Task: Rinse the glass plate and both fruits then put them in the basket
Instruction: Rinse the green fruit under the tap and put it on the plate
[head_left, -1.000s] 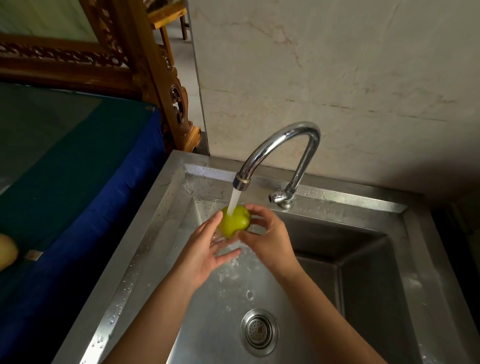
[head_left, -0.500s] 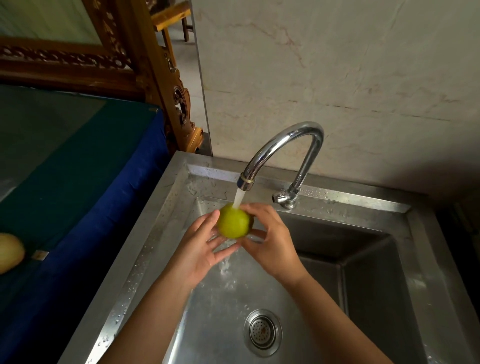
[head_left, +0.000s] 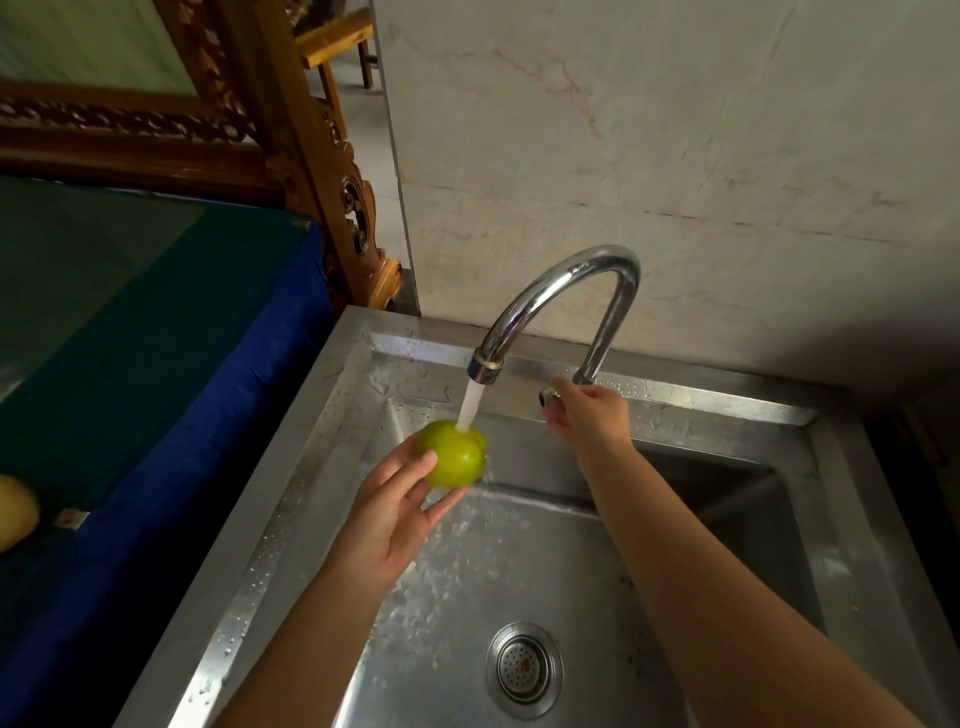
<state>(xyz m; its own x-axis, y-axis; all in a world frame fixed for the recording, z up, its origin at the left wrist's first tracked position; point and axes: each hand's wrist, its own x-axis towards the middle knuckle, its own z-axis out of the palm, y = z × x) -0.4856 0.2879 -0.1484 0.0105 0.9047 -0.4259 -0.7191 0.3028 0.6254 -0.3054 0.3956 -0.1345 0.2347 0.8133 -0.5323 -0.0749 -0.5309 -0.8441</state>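
Note:
A green fruit (head_left: 456, 457) sits in my left hand (head_left: 397, 506), held under the stream of water from the chrome tap (head_left: 561, 291) above the steel sink (head_left: 291, 499). My right hand (head_left: 584, 413) is at the base of the tap, its fingers on the small tap handle (head_left: 546, 397). A second, yellowish fruit (head_left: 15, 512) lies at the far left edge on the blue-covered surface. No glass plate or basket is in view.
The sink drain (head_left: 524, 670) lies near the front of the basin. A blue and green cloth (head_left: 156, 395) covers the surface to the left. Carved wooden furniture (head_left: 291, 156) stands behind it, and a marble wall (head_left: 675, 156) backs the sink.
My right hand let go of the green fruit and moved right to the tap handle. My left hand alone holds the fruit under the water now.

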